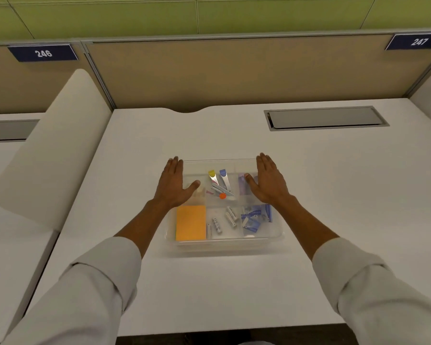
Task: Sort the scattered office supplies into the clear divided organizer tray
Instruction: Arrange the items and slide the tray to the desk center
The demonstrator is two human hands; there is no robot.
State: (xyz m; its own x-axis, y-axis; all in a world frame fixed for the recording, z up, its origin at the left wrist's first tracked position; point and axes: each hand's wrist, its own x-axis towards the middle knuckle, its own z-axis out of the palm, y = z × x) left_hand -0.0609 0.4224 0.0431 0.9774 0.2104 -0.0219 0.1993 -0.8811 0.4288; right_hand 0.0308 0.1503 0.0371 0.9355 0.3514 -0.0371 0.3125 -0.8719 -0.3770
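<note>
So the clear organizer tray sat right in front of me on the white desk, and everything was already in its slots. My left hand lay flat along the tray's left wall and my right hand along the right wall, both open with the fingers straight and held together, thumbs sticking inward over the back compartments. Neither hand was pinching or holding anything. Inside, the orange sticky notes filled the front left section, some small white labelled pieces lay in the front middle, blue and white packets in the front right, and the clips with coloured ends in the back middle. Couldn't really tell what was under my palms.
</note>
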